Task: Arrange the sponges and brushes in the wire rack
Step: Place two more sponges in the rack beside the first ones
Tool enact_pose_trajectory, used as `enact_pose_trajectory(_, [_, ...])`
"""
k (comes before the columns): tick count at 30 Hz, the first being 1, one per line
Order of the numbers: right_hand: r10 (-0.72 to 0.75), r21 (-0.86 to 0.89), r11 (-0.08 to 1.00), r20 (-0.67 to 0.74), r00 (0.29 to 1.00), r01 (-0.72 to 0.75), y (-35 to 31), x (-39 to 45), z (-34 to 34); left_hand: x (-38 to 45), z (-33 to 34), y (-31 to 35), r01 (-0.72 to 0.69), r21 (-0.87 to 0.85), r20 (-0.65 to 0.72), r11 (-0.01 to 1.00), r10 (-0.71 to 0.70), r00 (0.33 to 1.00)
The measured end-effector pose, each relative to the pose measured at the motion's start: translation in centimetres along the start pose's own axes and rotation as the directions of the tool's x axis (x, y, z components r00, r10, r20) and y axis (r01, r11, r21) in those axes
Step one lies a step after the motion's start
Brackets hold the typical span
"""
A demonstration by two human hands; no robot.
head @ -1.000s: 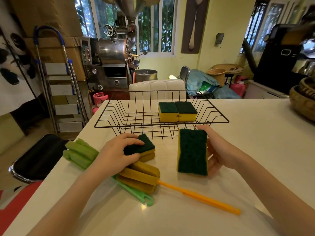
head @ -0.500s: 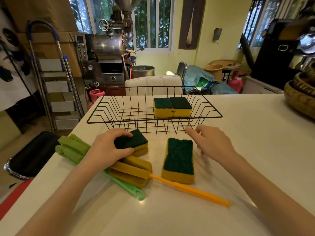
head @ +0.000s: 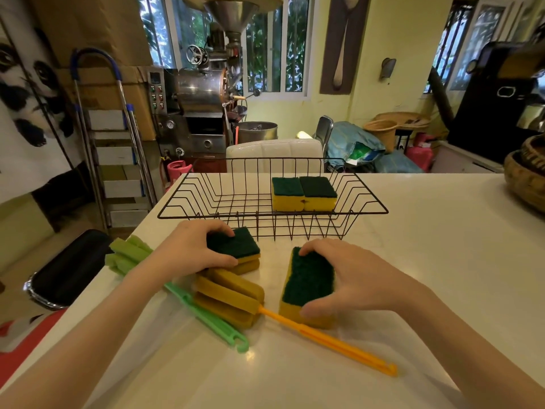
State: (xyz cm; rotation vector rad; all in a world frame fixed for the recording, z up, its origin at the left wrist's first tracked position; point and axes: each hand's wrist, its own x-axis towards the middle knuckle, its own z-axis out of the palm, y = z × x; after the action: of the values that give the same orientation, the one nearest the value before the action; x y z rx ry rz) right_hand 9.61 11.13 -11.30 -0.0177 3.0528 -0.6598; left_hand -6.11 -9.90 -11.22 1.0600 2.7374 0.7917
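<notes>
Reading nothing here: no label or writing on the sponges or brushes can be made out. Your left hand (head: 188,249) curls over a green-topped sponge (head: 236,246) stacked on another, fingers and thumb closed round its edges. Your right hand (head: 351,278) clamps a larger sponge (head: 306,281) lying flat on the table (head: 442,261). Two sponges (head: 303,193) sit side by side in the wire rack (head: 224,199). The orange brush (head: 295,314) and green brush (head: 188,296) lie crossed on the table.
</notes>
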Motion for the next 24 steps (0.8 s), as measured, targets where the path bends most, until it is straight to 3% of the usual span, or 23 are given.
enact_pose_trajectory(4, [-0.005, -0.116, 0.993, -0.019, 1.0, 0.003, -0.9, -0.2, 0.1, -0.1, -0.7, 1.0, -0.138, 0.253, 0.036, 0.958, 0.133, 0.99])
enact_pose_trajectory(8, [-0.042, -0.099, 0.995, -0.088, 0.995, 0.033, -0.8, 0.0, -0.1, 0.0, -1.6, 1.8, -0.287, 0.339, 0.076, 0.896, 0.278, 0.958])
enact_pose_trajectory(13, [-0.099, 0.117, 0.985, -0.22, 0.971, 0.127, 0.3, 0.4, -1.0, -0.2, -2.5, 2.8, -0.437, 0.372, 0.04, 0.819, 0.456, 0.889])
enact_pose_trajectory(18, [-0.12, 0.275, 0.934, -0.355, 0.927, 0.226, 0.2, 1.5, -3.3, 0.2, -5.5, 3.8, -0.469, 0.211, -0.093, 0.857, 0.496, 0.863])
enact_pose_trajectory(24, [-0.143, 0.301, 0.911, -0.413, 0.9, 0.283, -0.1, 4.4, -6.8, 3.1, -7.9, 3.5, -0.36, 0.042, -0.358, 0.932, 0.351, 0.865])
